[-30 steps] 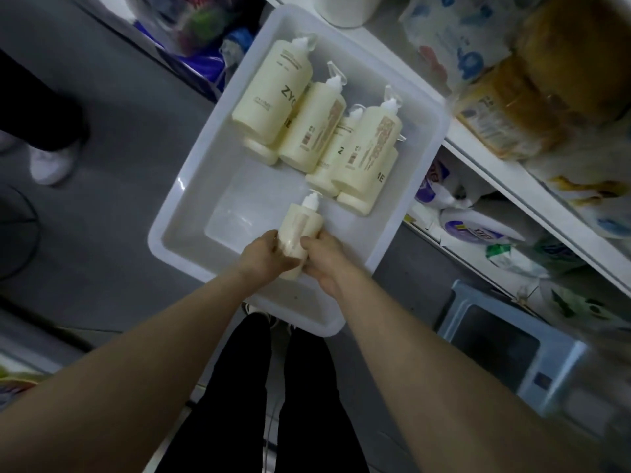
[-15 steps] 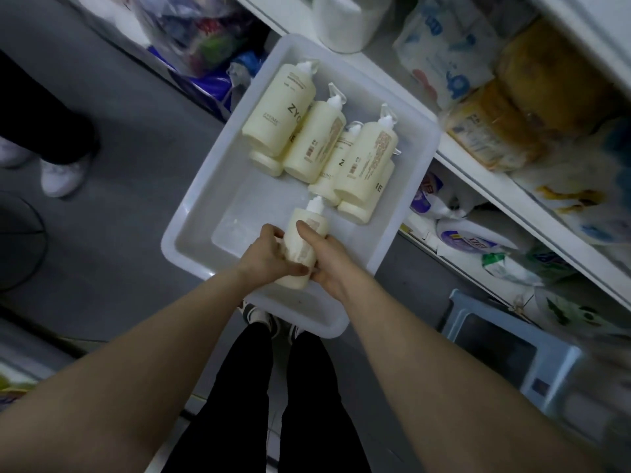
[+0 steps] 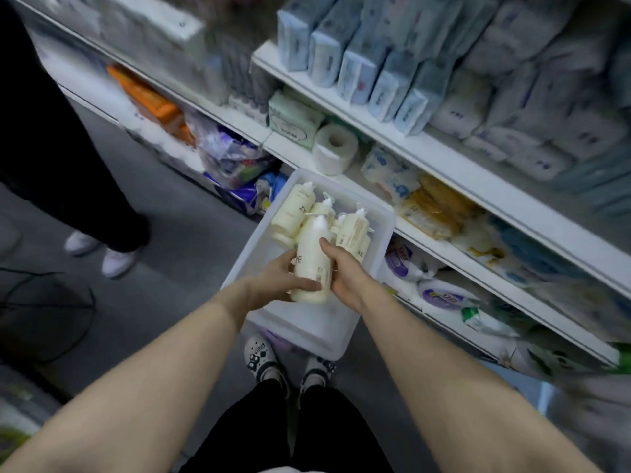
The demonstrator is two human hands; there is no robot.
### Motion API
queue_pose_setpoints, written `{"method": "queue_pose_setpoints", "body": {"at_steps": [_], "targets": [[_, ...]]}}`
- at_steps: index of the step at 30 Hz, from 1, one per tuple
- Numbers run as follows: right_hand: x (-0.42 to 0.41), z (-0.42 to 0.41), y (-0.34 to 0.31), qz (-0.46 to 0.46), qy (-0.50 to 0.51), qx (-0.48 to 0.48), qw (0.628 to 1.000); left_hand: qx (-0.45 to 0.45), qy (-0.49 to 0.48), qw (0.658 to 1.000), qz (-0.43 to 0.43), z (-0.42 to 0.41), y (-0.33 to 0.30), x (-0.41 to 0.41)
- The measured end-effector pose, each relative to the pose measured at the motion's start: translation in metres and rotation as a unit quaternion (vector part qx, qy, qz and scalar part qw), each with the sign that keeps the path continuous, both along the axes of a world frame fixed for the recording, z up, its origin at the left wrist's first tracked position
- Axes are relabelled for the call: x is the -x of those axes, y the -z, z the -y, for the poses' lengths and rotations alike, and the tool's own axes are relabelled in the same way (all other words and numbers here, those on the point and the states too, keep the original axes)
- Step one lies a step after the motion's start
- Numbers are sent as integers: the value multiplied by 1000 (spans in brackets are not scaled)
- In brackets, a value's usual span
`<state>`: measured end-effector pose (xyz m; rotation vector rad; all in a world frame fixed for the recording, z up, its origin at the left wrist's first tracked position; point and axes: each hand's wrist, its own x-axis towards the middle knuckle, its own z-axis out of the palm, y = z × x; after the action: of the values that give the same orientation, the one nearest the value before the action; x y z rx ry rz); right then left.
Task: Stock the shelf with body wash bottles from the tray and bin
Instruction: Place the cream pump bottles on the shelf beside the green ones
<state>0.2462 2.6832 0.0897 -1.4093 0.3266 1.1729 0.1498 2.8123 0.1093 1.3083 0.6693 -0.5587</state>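
Head-worn view, forward and down

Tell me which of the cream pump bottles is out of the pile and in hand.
The nearest bottle, gripped between the left hand and right hand above the white tray. The other bottles lie heaped at the tray's far end, untouched.

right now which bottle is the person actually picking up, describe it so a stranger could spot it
Find the white plastic tray in front of the shelves. Over its middle, the left hand and right hand grip one cream pump bottle. It alone is lifted and held; the other cream bottles lie heaped at the tray's far end.
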Motion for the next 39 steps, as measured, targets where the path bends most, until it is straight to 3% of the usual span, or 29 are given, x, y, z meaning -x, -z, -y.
{"method": "queue_pose_setpoints", "body": {"at_steps": [4, 6, 11, 23, 29, 33, 39], "targets": [[-9, -5, -58, 4, 42, -42, 998, 59, -32, 998, 22, -15, -33, -4], [-13, -8, -80, 19, 16, -45, 999, 64, -26, 997, 48, -17, -50, -7], [-21, -15, -123, 155, -62, -10, 986, -21, 11, 991, 130, -11, -90, -19], [-72, 2, -224, 290, 35, -25, 956, -13, 83, 961, 263, -20, -192, -80], [-106, 20, -294, 377, 24, -29, 926, -86, 54, 933, 346, -5, -242, -131], [-132, 32, -334, 449, 17, -25, 893, -134, 47, 895, 423, 6, -278, -164], [-170, 55, -389, 516, 47, -6, 855, -172, 34, 862, 475, 23, -321, -213]]}}
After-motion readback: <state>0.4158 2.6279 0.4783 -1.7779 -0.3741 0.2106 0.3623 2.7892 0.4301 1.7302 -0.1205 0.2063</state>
